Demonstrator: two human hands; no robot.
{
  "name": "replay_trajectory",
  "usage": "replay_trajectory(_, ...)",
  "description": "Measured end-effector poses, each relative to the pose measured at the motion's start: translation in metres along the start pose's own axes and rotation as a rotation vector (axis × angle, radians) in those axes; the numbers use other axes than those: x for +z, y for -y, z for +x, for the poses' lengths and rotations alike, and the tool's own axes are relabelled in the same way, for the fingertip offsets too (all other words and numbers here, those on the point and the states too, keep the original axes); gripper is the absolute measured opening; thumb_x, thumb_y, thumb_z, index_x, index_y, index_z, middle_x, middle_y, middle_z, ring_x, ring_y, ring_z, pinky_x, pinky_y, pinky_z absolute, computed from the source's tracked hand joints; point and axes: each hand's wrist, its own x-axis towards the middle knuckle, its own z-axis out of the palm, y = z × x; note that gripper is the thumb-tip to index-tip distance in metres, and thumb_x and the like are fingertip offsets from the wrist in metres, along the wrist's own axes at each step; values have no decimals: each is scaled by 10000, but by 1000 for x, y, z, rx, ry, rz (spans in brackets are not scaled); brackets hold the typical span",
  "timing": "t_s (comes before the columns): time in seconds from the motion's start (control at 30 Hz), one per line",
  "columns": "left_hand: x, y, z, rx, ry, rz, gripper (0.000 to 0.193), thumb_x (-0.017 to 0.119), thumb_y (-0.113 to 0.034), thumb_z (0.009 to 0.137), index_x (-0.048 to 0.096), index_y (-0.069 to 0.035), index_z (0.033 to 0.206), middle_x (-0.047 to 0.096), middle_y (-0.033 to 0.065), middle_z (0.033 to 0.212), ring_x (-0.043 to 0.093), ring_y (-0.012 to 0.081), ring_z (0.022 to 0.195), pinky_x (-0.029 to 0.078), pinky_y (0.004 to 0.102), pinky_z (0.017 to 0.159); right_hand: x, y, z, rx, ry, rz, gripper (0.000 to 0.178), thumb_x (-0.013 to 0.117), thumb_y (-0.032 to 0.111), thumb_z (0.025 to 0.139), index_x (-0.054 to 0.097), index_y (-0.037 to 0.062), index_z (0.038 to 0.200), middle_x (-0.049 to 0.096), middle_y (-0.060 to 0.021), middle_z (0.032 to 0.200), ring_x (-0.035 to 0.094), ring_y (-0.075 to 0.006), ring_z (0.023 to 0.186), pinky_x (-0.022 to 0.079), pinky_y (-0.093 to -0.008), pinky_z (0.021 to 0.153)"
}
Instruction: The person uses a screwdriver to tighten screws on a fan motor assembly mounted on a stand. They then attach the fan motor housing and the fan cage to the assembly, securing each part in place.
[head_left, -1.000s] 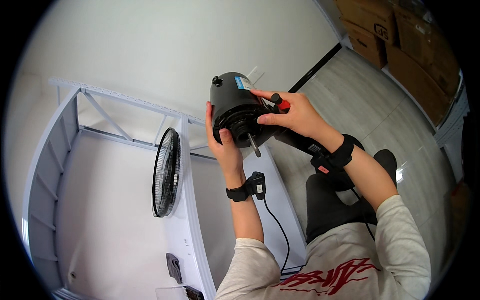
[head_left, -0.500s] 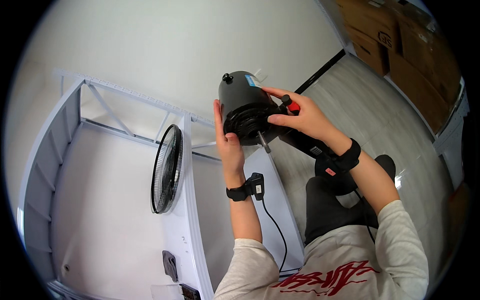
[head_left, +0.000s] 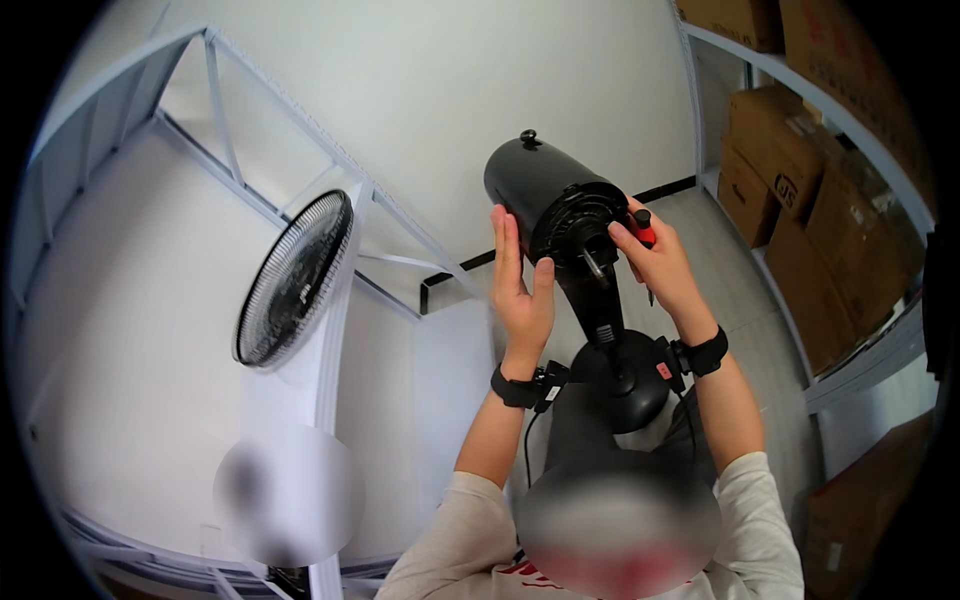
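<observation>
A dark fan motor housing [head_left: 545, 190] with a bare metal shaft [head_left: 594, 264] stands on a black pole [head_left: 590, 300] and round black base [head_left: 640, 395] in front of me. My left hand [head_left: 522, 300] rests along the left side of the housing, fingers stretched out and thumb apart. My right hand [head_left: 660, 262] is at the right side of the housing's front, its thumb near the ringed front part. Tucked in that hand is a screwdriver [head_left: 646, 230] with a red and black handle; its thin blade shows below the palm.
A black wire fan grille [head_left: 295, 280] leans on the edge of a white shelf frame [head_left: 340, 340] at the left. Cardboard boxes [head_left: 780, 145] fill a rack at the right. Cabled black straps sit on both wrists. Blurred patches hide parts of the lower view.
My view has turned, bringing more of the boxes and the fan's base into sight. The housing now appears farther right and the stand more upright. Both hands stay at the housing.
</observation>
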Motion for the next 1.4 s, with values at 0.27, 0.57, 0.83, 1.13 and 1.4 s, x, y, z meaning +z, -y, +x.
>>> replay_trajectory(0.27, -18, 16, 13, -48, 35, -95, 768, 730, -333, 882, 392, -43, 1507, 225, 213, 1620, 269, 346, 1489, 298, 450, 1171, -12, -10, -3, 27, 120, -146, 588, 780, 236, 875, 562, 108, 1406, 593, 74, 805, 424, -17, 635, 348, -216, 524)
replay_trajectory(0.57, -32, 3, 72, -66, 382, -7, 866, 787, -339, 813, 364, -137, 1542, 206, 195, 1609, 337, 335, 1441, 345, 451, 1137, -5, -28, -15, -20, 81, -153, 378, 824, 199, 829, 679, 41, 1140, 545, 75, 765, 429, -21, 626, 383, -218, 583)
replay_trajectory(0.83, -33, -7, 73, -101, 384, 121, 756, 712, -269, 867, 371, -94, 1519, 311, 167, 1550, 364, 310, 1414, 313, 426, 1162, 21, -20, -34, 260, -86, 448, 456, 820, 159, 826, 580, -7, 1176, 580, 27, 835, 431, -5, 579, 320, -186, 473)
replay_trajectory(1.13, -43, -34, 105, -257, 601, 72, 707, 698, -244, 894, 363, -26, 1477, 197, 197, 1626, 236, 335, 1501, 246, 441, 1200, 9, -31, -21, 33, -40, 244, 376, 840, 197, 793, 621, 7, 1033, 586, 11, 831, 501, -53, 717, 444, -218, 696)
replay_trajectory(1.4, -10, -61, 119, -256, 640, 352, 630, 604, -241, 968, 369, -102, 1536, 395, 230, 1534, 401, 321, 1413, 347, 405, 1137, 15, -42, -25, 62, -63, 171, 397, 849, 269, 804, 621, 7, 997, 609, 2, 826, 570, -70, 783, 466, -236, 741)
